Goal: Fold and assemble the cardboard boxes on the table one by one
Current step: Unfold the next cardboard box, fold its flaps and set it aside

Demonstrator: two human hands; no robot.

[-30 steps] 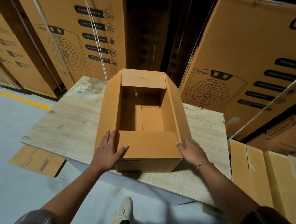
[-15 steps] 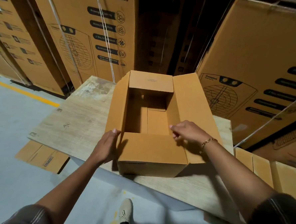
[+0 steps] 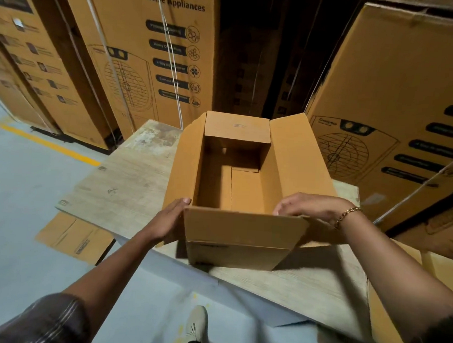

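Note:
A brown cardboard box stands open-topped on the wooden table, close to its near edge. Its four top flaps are raised or splayed outward. My left hand presses flat against the box's near left corner, fingers on the left side flap. My right hand curls over the near right corner, fingertips on the top edge of the near flap and over the base of the right flap. Inside, the folded bottom flaps show.
Tall printed appliance cartons stand behind the table and on the right. A flattened carton lies on the grey floor left of the table. Flat cardboard sheets are stacked at the right. My shoe is below.
My right hand moved from outside the box's right side up onto its near right corner. The right flap swung outward. My left hand shifted from the near flap to the left corner.

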